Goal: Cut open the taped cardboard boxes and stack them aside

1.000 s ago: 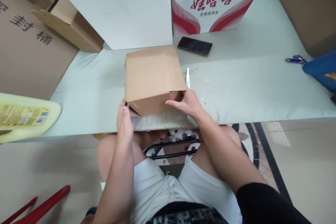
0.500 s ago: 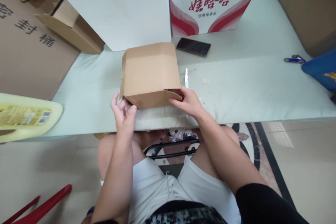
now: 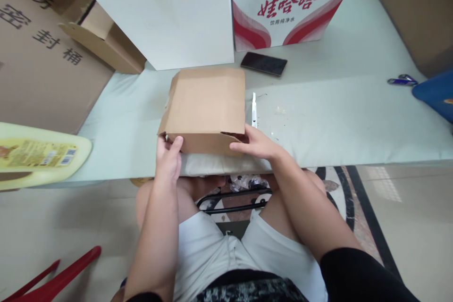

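Left hand [image 3: 169, 158] and right hand [image 3: 259, 143] half-closed, gripping near corners of a small box [image 3: 208, 101], white carton [image 3: 288, 12] behind reading 娃哈哈 饮用纯净水, brown carton [image 3: 42, 75] marked 密封桶

1 L hand [image 3: 169, 158] & 1 R hand [image 3: 257, 144] are shown, 2 total. In brown cardboard, 4 are counted: 1 carton [image 3: 207, 101] btwn the hands, 1 sm. box [image 3: 123, 49] upper L, 1 lg. box [image 3: 53, 75] far L, 1 cropped box [image 3: 417, 19] upper R. In white, min. 2 are counted: 1 plain box [image 3: 170, 28], 1 red-printed box [image 3: 290, 14]. 1 ea. is seen of: phone [image 3: 264, 63], wht. cutter [image 3: 254, 112], yellow bottle [image 3: 46, 151], blue item [image 3: 437, 96], table [image 3: 336, 118]. Lower L, 2 red bars [image 3: 67, 277] are seen. Purple bits [image 3: 400, 82], R, can't be counted for sure: qty. 1 or 2.
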{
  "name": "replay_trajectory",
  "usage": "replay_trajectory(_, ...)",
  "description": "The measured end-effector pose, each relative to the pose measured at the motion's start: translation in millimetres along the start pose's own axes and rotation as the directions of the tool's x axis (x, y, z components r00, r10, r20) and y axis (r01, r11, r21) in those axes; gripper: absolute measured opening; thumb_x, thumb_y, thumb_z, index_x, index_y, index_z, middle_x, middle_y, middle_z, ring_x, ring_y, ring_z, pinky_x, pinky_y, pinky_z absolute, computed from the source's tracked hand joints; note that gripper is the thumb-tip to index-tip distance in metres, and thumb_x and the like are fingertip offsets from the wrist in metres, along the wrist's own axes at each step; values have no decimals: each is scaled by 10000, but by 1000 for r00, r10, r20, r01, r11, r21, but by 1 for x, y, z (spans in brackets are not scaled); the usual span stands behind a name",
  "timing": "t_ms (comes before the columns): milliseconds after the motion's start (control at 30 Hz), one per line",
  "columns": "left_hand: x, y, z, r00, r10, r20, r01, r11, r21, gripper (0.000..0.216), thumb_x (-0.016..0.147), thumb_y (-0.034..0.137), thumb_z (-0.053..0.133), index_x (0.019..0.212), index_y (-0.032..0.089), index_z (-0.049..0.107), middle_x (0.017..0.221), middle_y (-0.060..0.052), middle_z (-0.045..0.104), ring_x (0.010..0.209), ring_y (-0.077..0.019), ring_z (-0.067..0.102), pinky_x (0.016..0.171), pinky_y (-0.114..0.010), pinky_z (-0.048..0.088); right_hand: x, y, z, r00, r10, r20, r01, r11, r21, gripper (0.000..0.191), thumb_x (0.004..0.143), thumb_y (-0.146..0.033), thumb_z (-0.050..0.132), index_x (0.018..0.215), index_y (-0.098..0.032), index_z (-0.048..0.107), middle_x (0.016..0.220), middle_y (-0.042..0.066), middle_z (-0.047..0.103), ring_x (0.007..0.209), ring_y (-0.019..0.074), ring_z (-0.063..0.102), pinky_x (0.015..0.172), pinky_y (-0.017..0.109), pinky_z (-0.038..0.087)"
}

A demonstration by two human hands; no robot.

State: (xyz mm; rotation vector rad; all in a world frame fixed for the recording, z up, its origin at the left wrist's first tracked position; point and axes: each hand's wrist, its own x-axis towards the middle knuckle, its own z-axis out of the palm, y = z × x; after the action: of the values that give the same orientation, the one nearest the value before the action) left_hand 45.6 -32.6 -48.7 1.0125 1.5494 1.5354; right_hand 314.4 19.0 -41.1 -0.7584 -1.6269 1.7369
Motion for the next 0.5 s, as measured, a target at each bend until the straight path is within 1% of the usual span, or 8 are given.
replay_trajectory(67,-1,5,-5,1000,-14,27,12,996,93,741,622,701,867,1148,227,649,1253,-140,709,1347,-324,592,1165,-461,458,-3,-4,-1,996,90,6,-90,994,68,602,803,-618,713,1215,-208,556,1104,93,715,908,208,714,703,326,608)
replay_trajectory(133,-1,9,-11,997,-32,65,21,987,156,704,629,678,872,1113,209,668,1215,-149,723,1298,-332,628,1151,-480,475,-4,-7,-2,985,174,-10,-172,979,110,540,854,-659,632,1143,-212,542,916,49,709,758,166,696,588,264,555)
replay_trajectory(200,0,12,-17,1000,-23,21,18,978,210,683,606,628,902,1082,196,668,1193,-149,728,1235,-325,663,1139,-494,485,-4,-7,-2,976,216,-3,-213,968,132,480,900,-654,564,1106,-221,531,776,9,681,668,147,687,544,235,519)
replay_trajectory(300,1,13,-22,996,19,-90,3,969,245,707,535,539,947,1077,196,649,1160,-136,734,1173,-308,689,1094,-491,521,-3,-8,0,971,237,26,-238,963,126,444,914,-635,553,1085,-225,547,755,-4,684,570,132,659,495,231,479)
replay_trajectory(333,0,12,-24,995,14,-98,9,971,240,712,509,509,959,1071,201,649,1140,-127,741,1146,-304,701,1059,-477,546,-3,-8,0,972,236,2,-235,965,115,438,906,-626,571,1079,-224,563,793,4,699,578,134,657,490,236,477)
replay_trajectory(400,-2,10,-30,997,-25,-77,42,972,232,691,461,466,978,1022,206,669,1064,-102,762,1052,-291,729,962,-431,596,-1,-9,1,971,213,-107,-205,975,83,425,873,-599,621,1067,-221,600,920,36,733,697,162,686,535,260,515)
replay_trajectory(467,-6,8,-40,995,-70,-65,83,969,233,648,430,477,982,941,201,695,934,-73,772,903,-265,745,830,-373,622,0,-10,0,962,167,-216,-154,985,76,417,829,-542,665,1089,-218,629,1084,66,748,911,208,710,679,311,582)
replay_trajectory(500,-8,6,-46,994,-101,-49,109,970,217,622,442,521,966,906,199,705,856,-60,763,815,-247,738,754,-348,621,0,-11,-1,957,151,-249,-130,987,99,429,804,-508,677,1117,-219,631,1153,74,744,1008,227,705,773,343,598)
